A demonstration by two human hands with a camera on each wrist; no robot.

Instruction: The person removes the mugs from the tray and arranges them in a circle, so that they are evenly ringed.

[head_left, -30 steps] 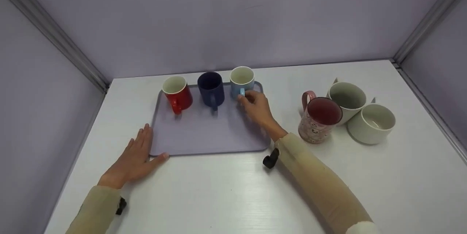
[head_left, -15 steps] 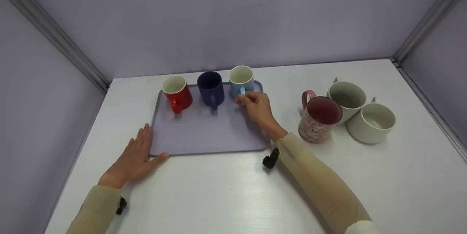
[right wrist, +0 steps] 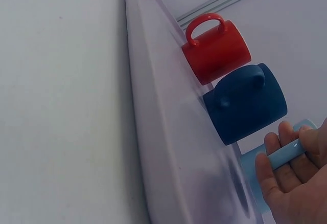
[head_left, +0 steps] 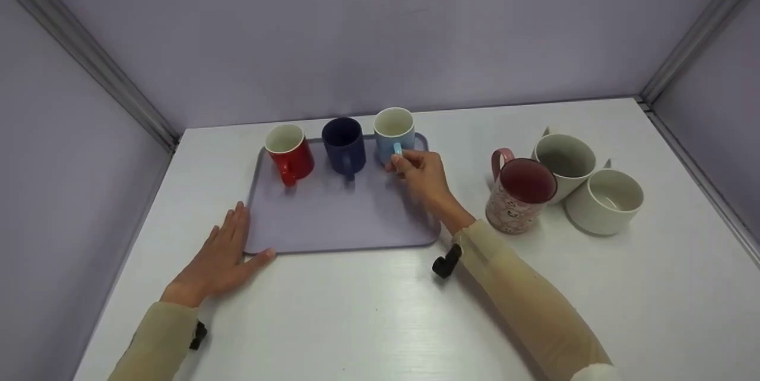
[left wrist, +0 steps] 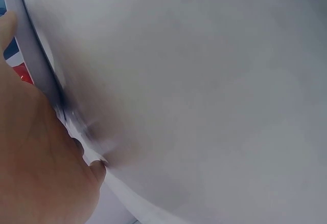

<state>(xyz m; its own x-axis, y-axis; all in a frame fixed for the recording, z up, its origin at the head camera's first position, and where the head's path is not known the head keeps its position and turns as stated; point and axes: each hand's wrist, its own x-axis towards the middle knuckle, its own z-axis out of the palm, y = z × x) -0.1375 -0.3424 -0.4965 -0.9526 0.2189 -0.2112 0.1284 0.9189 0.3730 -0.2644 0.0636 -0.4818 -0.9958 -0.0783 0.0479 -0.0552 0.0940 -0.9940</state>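
At the tray's back right corner, my right hand (head_left: 424, 179) pinches the handle of a light blue mug (head_left: 386, 142). In the right wrist view the fingers of my right hand (right wrist: 301, 183) curl round that handle. A dark blue mug (head_left: 345, 152) and a red mug (head_left: 300, 158) stand left of it on the purple-grey tray (head_left: 338, 221), handles toward the front. My left hand (head_left: 217, 262) lies flat with spread fingers at the tray's front left corner, its thumb at the front edge; the left wrist view shows my left hand (left wrist: 41, 157) beside the rim.
Right of the tray, a pink patterned mug (head_left: 512, 206), a white mug (head_left: 567, 161) and a wide white cup (head_left: 597, 209) stand close together on the white table (head_left: 356, 321). Grey walls (head_left: 404, 31) enclose the back and sides.
My right hand and the light blue mug's handle have shifted very slightly to the right; the mug's handle is turned a little. My left hand stays in place.
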